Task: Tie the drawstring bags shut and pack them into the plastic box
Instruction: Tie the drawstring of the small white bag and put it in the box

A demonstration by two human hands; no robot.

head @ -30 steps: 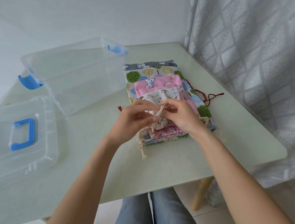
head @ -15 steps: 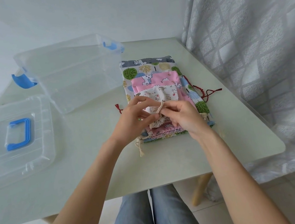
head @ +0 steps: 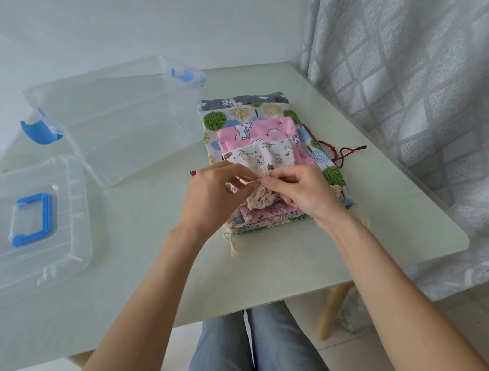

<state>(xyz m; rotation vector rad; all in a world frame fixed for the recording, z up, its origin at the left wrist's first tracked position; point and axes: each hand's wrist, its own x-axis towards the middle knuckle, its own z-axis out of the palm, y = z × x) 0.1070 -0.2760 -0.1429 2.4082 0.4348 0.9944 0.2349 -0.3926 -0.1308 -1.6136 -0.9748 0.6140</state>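
A stack of flat drawstring bags lies on the pale table (head: 157,292). On top is a small cream bag (head: 262,156) with animal prints, its mouth gathered into a bunch. Under it lie a pink bag (head: 256,130), a tree-print bag (head: 221,119) and a grey bag (head: 244,100). My left hand (head: 212,197) and my right hand (head: 303,191) meet over the gathered mouth, each pinching the cream drawstring (head: 259,178) between thumb and fingers. The clear plastic box (head: 121,121) with blue latches stands open, left of the stack.
The box's clear lid (head: 23,229) with a blue handle lies at the table's left. Dark red cords (head: 342,154) trail from the stack's right side and cream cord ends (head: 232,239) hang at its near left. A grey curtain (head: 426,81) hangs along the right edge.
Both hands stay over the cream bag's mouth, working the drawstring; the cord now crosses between the fingertips in a knot. The stack, box and lid have not moved.
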